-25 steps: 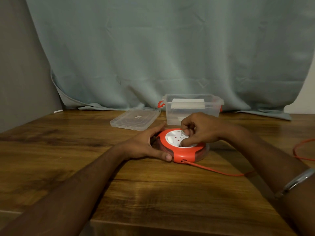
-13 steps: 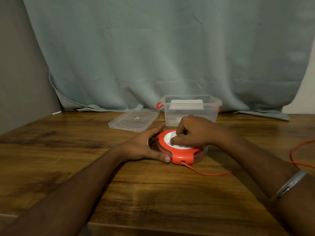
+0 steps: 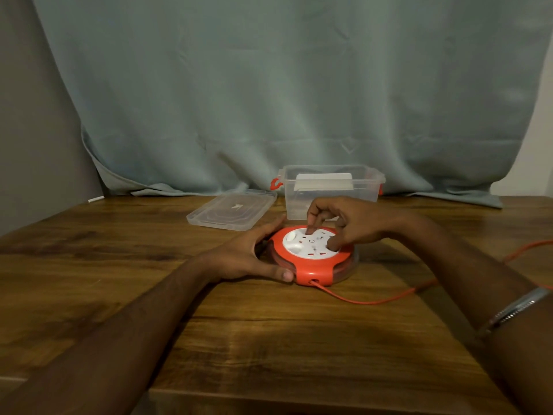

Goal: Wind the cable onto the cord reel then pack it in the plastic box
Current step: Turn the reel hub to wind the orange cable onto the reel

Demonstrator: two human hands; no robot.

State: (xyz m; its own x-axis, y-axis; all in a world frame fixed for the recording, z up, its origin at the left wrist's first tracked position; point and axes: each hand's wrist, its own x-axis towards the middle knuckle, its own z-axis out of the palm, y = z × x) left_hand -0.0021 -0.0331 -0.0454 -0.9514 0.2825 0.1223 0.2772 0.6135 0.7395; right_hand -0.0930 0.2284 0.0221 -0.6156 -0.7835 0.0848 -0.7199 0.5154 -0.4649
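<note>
2 bare hands are working at a round orange-and-white plastic cord reel (image 3: 312, 256) that is lying flat on the brown wooden table (image 3: 269, 339), just in front of the clear rectangular plastic box (image 3: 329, 190). From the head view, the left hand (image 3: 248, 256) is cupping the reel's left edge, its fingers curving round the far side of the rim and its thumb pressing the near side. The right hand (image 3: 347, 223) is reaching over the top, its curled fingertips and thumb pressing down on the white centre disc. A thin orange cable (image 3: 374, 301) is leaving the slot at the reel's near edge and trailing right across the table, passing under the right forearm, which is wearing a silver metal bangle (image 3: 514, 310). The box is standing open with orange latches at its sides, and its clear flat lid (image 3: 232, 211) is lying just to its left. A pale blue-grey curtain (image 3: 269, 94) is hanging behind the table.
</note>
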